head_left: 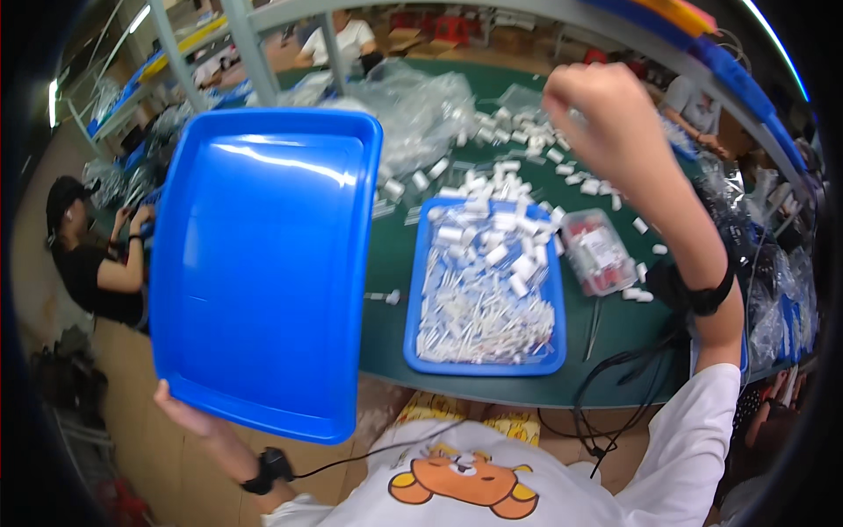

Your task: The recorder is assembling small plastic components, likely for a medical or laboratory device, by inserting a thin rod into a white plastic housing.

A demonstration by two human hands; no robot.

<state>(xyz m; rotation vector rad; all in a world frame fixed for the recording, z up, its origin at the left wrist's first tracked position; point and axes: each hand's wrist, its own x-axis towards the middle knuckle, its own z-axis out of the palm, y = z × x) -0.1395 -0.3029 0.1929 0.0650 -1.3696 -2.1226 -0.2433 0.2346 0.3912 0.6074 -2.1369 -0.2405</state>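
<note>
1. Left hand (pixel 189 411) grips the lower edge of an empty blue tray (pixel 263 263), fingers hidden beneath it; the tray is raised and tilted, left of the green table (pixel 391 263).
2. Right hand (pixel 597 114) is raised above the table, fingers curled into a fist; contents cannot be told.
3. A second blue tray (pixel 483 362) of small white parts rests on the table.
4. A clear bag of red pieces (pixel 597 253) lies just right of it.

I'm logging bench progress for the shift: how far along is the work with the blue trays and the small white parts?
Done: the blue tray on the green table already holds a heap of white parts. In hand: the left hand holds an empty blue tray up off the table, while the right hand is raised in a fist; what it grips is unclear. Left: loose white pieces lie scattered behind the filled tray.
</note>
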